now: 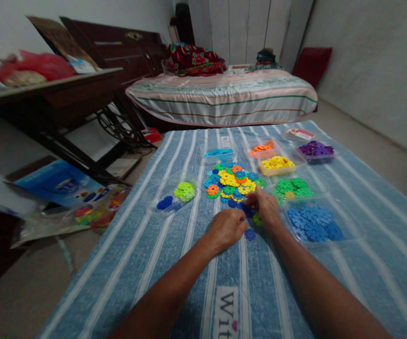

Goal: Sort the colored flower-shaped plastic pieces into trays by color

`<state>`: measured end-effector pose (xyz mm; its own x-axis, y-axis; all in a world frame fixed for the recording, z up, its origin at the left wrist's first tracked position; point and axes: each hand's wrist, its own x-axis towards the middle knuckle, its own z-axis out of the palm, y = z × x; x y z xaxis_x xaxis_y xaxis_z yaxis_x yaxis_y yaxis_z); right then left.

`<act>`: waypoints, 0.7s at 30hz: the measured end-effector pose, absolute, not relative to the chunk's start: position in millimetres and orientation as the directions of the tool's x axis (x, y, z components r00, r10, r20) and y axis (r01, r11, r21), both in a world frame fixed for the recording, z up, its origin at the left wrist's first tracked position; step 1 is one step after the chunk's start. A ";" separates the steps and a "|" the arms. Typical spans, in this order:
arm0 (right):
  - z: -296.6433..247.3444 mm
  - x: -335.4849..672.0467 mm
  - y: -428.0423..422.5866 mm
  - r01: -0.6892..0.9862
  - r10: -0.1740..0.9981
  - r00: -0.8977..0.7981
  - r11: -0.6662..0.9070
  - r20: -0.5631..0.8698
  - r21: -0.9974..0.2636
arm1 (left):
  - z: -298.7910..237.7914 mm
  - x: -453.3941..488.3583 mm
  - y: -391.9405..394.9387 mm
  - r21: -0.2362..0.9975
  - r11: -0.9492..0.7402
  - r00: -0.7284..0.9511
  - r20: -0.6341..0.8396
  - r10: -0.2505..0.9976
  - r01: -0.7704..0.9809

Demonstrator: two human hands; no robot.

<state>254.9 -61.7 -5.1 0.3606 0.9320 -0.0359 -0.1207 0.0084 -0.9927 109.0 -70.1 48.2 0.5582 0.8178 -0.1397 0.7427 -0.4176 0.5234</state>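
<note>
A mixed pile of flower-shaped plastic discs in yellow, orange, green and blue lies on the striped cloth. My left hand is closed just in front of the pile, its fingers curled; what they hold, if anything, is hidden. At the pile's near right edge is my right hand, fingers bent together over dark blue discs; I cannot make out what is between them. A loose blue disc lies beside my left fingertips, and a lime-green disc shows between the hands.
Clear tubs hold sorted discs: dark blue and lime at left, light blue, orange, yellow and purple behind, green and blue at right. Beyond stands a bed.
</note>
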 end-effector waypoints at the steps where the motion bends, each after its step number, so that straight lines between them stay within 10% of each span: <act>1: -4.6 255.2 -62.0 -0.126 0.932 0.361 0.008 -0.039 -0.992 | 45.8 117.0 -71.5 0.496 -0.424 0.559 -0.158 0.814 0.758; 21: -2.9 254.3 -62.7 -0.106 0.932 0.362 0.016 -0.024 -0.994 | 36.2 158.5 -66.5 0.493 -0.295 0.448 -0.226 0.865 0.819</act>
